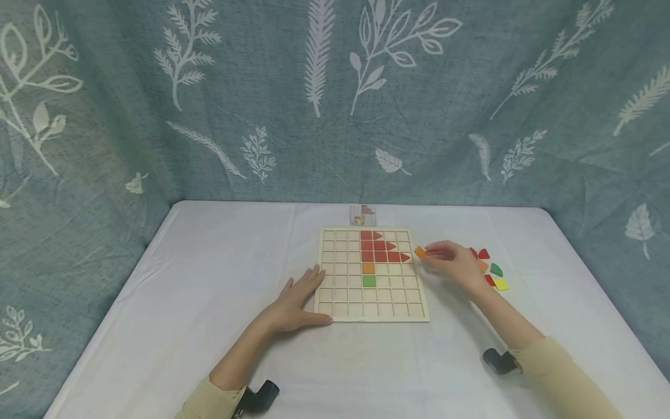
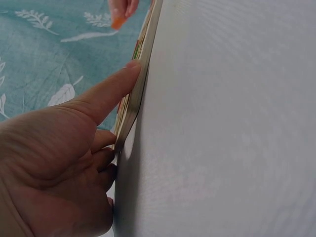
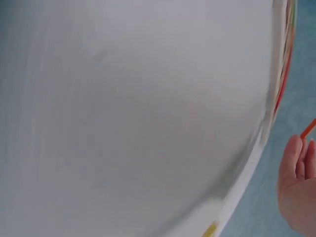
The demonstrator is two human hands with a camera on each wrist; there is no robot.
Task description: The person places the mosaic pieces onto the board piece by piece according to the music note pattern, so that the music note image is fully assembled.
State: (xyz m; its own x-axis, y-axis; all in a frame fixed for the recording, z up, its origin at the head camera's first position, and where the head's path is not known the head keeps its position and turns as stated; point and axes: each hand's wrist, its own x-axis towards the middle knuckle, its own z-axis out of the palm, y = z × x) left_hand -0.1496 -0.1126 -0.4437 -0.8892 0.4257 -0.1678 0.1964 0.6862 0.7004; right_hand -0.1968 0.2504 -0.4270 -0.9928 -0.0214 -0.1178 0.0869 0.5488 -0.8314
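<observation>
A light wooden grid board [image 1: 345, 297] lies on the white table. Red squares and red pointed pieces [image 1: 380, 256] fill cells in its upper part, with an orange square [image 1: 369, 267] and a green square [image 1: 369, 280] below them. Along the board's left and front edge rests my left hand [image 1: 293, 305], its fingers spread; the left wrist view shows the thumb against the board's side. My right hand [image 1: 452, 265] pinches an orange piece [image 1: 421, 252] just off the board's right edge. In the right wrist view that orange piece [image 3: 308, 128] shows only partly at the fingertips.
Right of the board, partly behind my right hand, lie several loose pieces: red [image 1: 484, 254], green [image 1: 496, 269], yellow [image 1: 501, 284] and orange. A small pattern card [image 1: 363, 215] sits behind the board. A leaf-printed curtain [image 1: 262, 87] hangs beyond the table [image 1: 209, 262].
</observation>
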